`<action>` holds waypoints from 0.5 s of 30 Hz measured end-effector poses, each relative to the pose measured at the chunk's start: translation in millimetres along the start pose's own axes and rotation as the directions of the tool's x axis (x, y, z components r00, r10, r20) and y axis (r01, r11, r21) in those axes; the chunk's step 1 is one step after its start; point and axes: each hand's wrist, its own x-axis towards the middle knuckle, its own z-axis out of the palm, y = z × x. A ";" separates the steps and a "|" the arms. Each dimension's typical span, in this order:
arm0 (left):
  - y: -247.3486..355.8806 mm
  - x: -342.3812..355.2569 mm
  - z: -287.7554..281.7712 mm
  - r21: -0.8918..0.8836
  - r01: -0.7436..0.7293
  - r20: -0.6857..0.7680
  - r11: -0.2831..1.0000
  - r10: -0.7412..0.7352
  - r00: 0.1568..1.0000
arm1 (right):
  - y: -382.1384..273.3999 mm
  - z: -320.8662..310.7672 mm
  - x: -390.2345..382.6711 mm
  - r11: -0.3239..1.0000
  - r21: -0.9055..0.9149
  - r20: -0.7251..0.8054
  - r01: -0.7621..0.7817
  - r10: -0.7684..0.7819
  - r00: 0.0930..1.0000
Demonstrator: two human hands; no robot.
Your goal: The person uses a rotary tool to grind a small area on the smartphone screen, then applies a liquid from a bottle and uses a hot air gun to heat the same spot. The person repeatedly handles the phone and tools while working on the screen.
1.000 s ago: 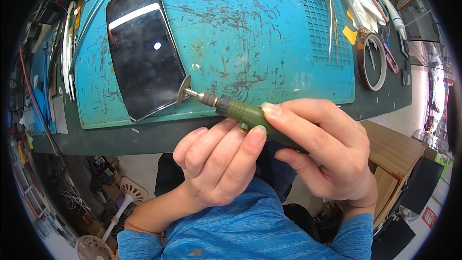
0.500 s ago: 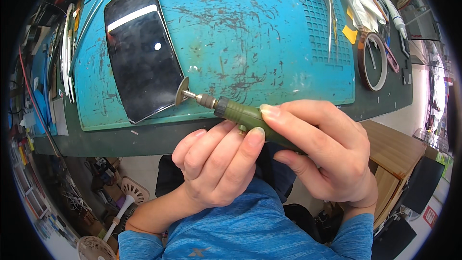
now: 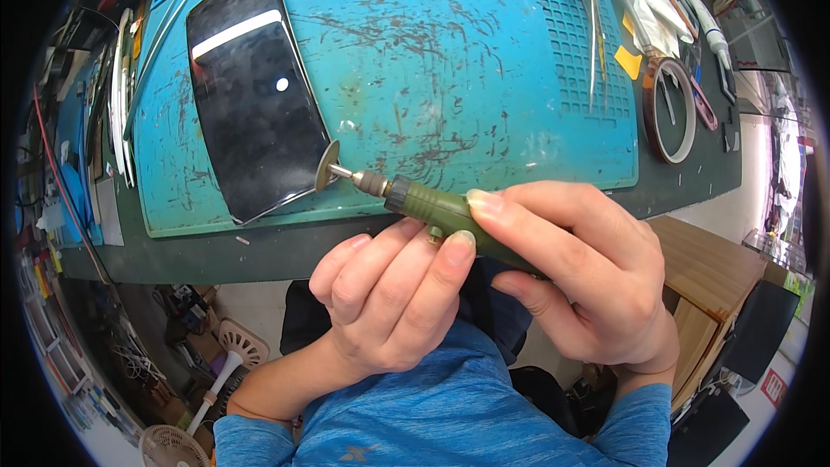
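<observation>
My right hand (image 3: 577,270) is closed round the green rotary tool (image 3: 435,209), index finger along its top. My left hand (image 3: 391,290) is curled under the tool, fingertips at the small green button on its side. A thin disc (image 3: 327,164) on a metal mandrel sticks out from the tool's chuck, pointing left, near the lower right corner of a black glossy phone-shaped panel (image 3: 251,95). That panel lies on the scratched turquoise mat (image 3: 415,60); I cannot tell whether the disc touches it.
Tweezers, a razor blade, a tape roll (image 3: 670,147), yellow scraps (image 3: 628,61) and tools crowd the right. Long strips and tools line the left. Below the dark bench edge are a wooden cabinet (image 3: 700,268), a chair and a white fan (image 3: 173,448).
Both hands and the rotary tool have shifted very slightly left in the picture, as have the phone-shaped panel's edges. The grip looks the same.
</observation>
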 end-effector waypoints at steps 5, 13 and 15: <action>0.2 0.4 -0.6 0.001 0.001 0.004 1.000 -0.001 1.000 | -0.9 0.4 -0.6 1.000 -0.002 -0.005 -0.006 0.006 1.000; -2.0 -3.4 3.9 0.019 -0.023 -0.032 1.000 0.023 0.999 | -1.6 -0.7 -0.8 1.000 -0.012 0.006 -0.008 0.008 1.000; -2.4 -4.2 3.9 0.021 -0.023 -0.030 1.000 0.024 0.999 | -1.6 -0.7 -0.6 1.000 -0.014 0.008 -0.011 0.011 1.000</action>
